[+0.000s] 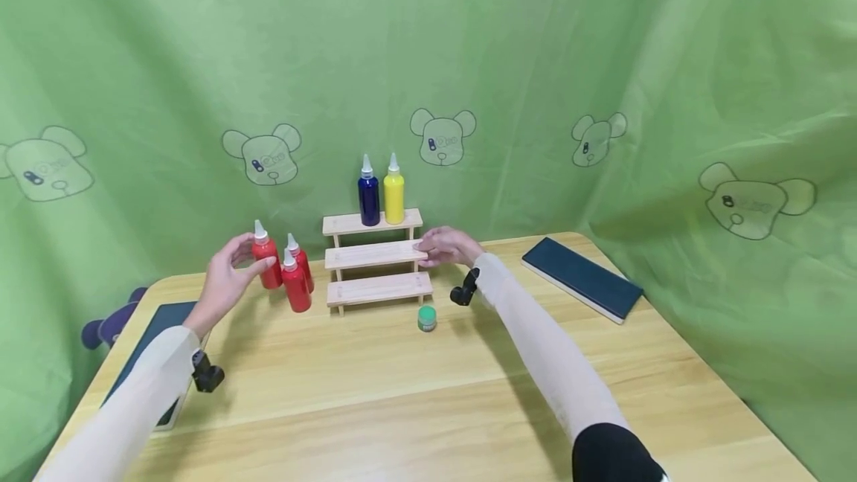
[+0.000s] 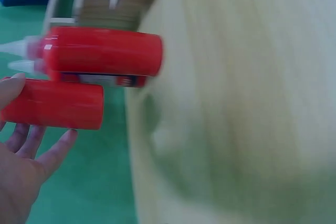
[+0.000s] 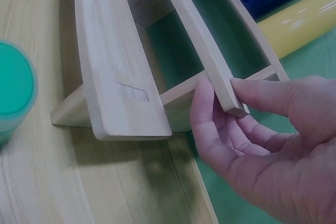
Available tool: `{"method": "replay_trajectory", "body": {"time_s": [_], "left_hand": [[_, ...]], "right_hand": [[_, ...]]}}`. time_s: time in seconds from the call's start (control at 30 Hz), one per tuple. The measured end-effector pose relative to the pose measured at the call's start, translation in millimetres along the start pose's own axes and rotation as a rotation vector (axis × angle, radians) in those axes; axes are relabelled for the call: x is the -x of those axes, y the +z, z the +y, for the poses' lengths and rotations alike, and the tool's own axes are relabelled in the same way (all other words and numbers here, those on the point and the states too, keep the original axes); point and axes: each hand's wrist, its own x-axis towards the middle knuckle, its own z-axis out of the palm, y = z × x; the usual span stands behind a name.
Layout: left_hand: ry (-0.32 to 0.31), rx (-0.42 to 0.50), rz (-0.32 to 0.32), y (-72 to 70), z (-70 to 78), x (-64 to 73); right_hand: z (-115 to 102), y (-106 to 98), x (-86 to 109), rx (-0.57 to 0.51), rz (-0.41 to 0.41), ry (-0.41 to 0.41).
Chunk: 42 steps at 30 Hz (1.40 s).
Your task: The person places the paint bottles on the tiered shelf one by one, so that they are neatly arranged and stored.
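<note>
My left hand (image 1: 229,274) holds a red squeeze bottle (image 1: 266,260) between thumb and fingers, at the table's far left. Right beside it stand two more red squeeze bottles (image 1: 297,285), one partly behind the other. With thumb and fingers, my right hand (image 1: 450,245) pinches the right end of the middle shelf on a three-step wooden rack (image 1: 378,288). On the rack's top step are a dark blue bottle (image 1: 368,195) and a yellow bottle (image 1: 394,195), both upright with white pointed caps. A small jar with a green lid (image 1: 426,317) sits before the rack's right end.
A dark flat board (image 1: 581,277) lies at the table's right, and a similar dark board (image 1: 150,341) lies partly under my left forearm. Green curtain (image 1: 522,58) hangs behind the wooden table (image 1: 375,407). A purple toy-like object (image 1: 115,322) shows past the left edge.
</note>
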Motion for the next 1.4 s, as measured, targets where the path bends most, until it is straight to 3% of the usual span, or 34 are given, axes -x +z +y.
{"method": "replay_trajectory", "body": {"time_s": [0.3,0.53,0.73,0.87,1.1,1.4], "left_hand": [[0.056,0.024,0.047,-14.7,28.0,-14.4],[0.060,0.034,0.026,-21.2,49.7,-26.5],[0.069,0.115,0.011,-21.9,63.8,-38.9],[0.063,0.155,-0.012,-15.3,71.6,-48.6],[0.076,0.200,-0.040,8.4,85.9,-65.0],[0.054,0.151,-0.054,37.0,102.6,-87.7]], "right_hand": [[0,1,2.3,-0.007,0.000,0.012],[0,-1,2.1,-0.012,-0.004,0.002],[0,-2,0.2,-0.003,0.004,0.009],[0,-2,1.1,0.007,0.003,0.008],[2,0,0.6,0.032,0.006,0.023],[0,-1,-3.9,0.073,0.004,0.014]]}}
